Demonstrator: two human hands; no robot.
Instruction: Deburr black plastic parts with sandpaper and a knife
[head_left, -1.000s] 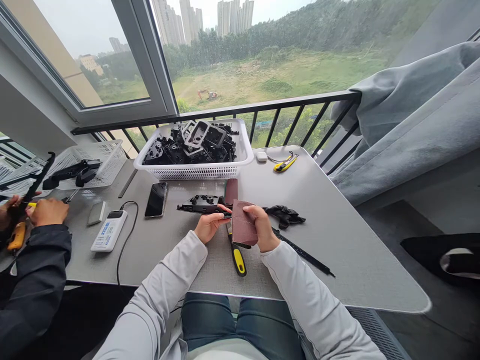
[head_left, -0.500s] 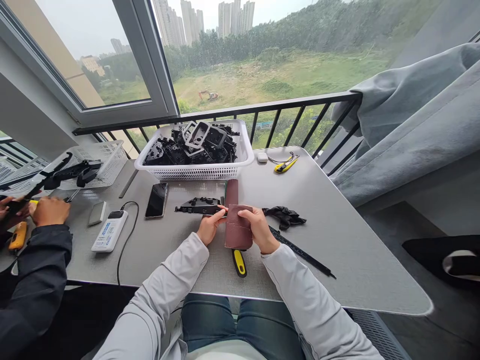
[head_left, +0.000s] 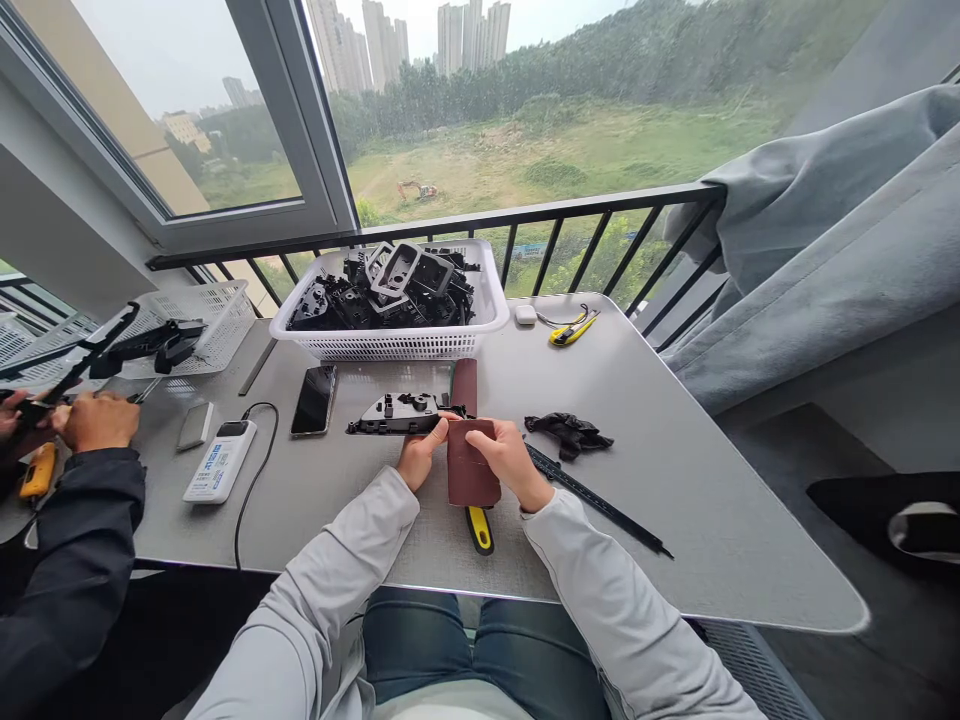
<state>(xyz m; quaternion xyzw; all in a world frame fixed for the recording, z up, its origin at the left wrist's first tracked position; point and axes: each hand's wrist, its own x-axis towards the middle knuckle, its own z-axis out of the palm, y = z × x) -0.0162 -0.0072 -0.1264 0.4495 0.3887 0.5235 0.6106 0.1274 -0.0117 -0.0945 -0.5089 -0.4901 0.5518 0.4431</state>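
Observation:
My left hand (head_left: 422, 456) grips the end of a black moulded plastic part (head_left: 397, 413), which lies almost level just above the grey table (head_left: 675, 520). My right hand (head_left: 508, 462) presses a folded sheet of reddish-brown sandpaper (head_left: 472, 475) against that end, hiding the tip of the part. A strip of the sandpaper stands up behind my fingers. Under the sandpaper lies a yellow-and-black handled tool (head_left: 480, 530), mostly covered. A crumpled black glove (head_left: 568, 435) lies to the right of my right hand.
A white mesh basket (head_left: 386, 345) heaped with black parts stands at the back, with a second basket (head_left: 225, 325) to its left. A phone (head_left: 313, 400), white power bank (head_left: 220, 460) and black ruler (head_left: 596, 500) lie nearby. A co-worker's hand (head_left: 97, 420) works at the left.
The black part has turned, showing a lighter face. The sandpaper has shifted left and now sits more upright, and my hands have drawn closer together. The co-worker's hands have shifted slightly.

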